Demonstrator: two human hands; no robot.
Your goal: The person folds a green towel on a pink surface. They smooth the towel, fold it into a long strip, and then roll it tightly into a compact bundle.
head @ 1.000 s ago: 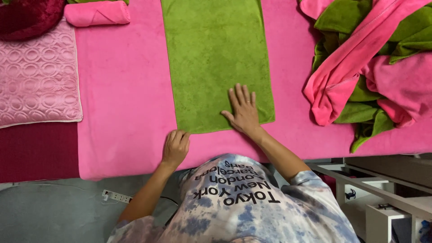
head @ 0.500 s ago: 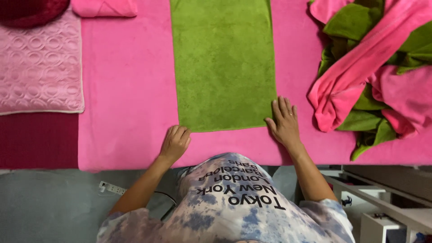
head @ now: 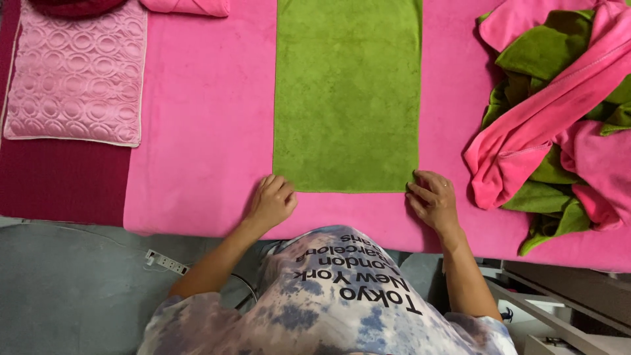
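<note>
A green towel (head: 347, 92) lies flat and lengthwise on the pink-covered surface (head: 204, 131). My left hand (head: 271, 201) sits at the towel's near-left corner with its fingers curled onto the edge. My right hand (head: 431, 199) is at the near-right corner, fingertips bent over that corner. Both hands rest on the pink cover just below the towel's near edge.
A heap of pink and green towels (head: 559, 118) lies at the right. A quilted pink cushion (head: 75, 72) sits at the left on a dark red strip, with a folded pink towel (head: 187, 6) at the top. A white power strip (head: 166, 262) lies on the grey floor.
My right hand slid off the towel's middle, rightward to its near-right corner. My left hand moved up from the pink cover to the near-left corner.
</note>
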